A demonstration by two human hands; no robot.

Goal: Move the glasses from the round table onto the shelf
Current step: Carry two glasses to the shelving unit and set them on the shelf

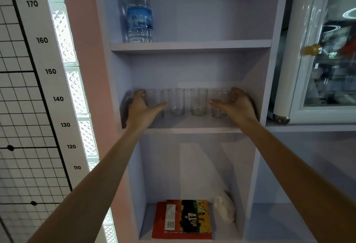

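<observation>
Several clear glasses stand upright in a row on the middle board of a lilac shelf (192, 125). My left hand (143, 108) grips the leftmost glass (154, 98), thumb across its front and fingers behind it. My right hand (234, 106) grips the rightmost glass (220, 96) in the same way. Between them stand two more glasses (176, 101), (199, 101), untouched. Both outer glasses rest on the board. The round table is out of view.
A water bottle (139, 17) stands on the board above. A red book (183, 219) and a white bag (225, 209) lie on the board below. A glass-door fridge (327, 59) stands to the right, a height chart (48, 71) on the left wall.
</observation>
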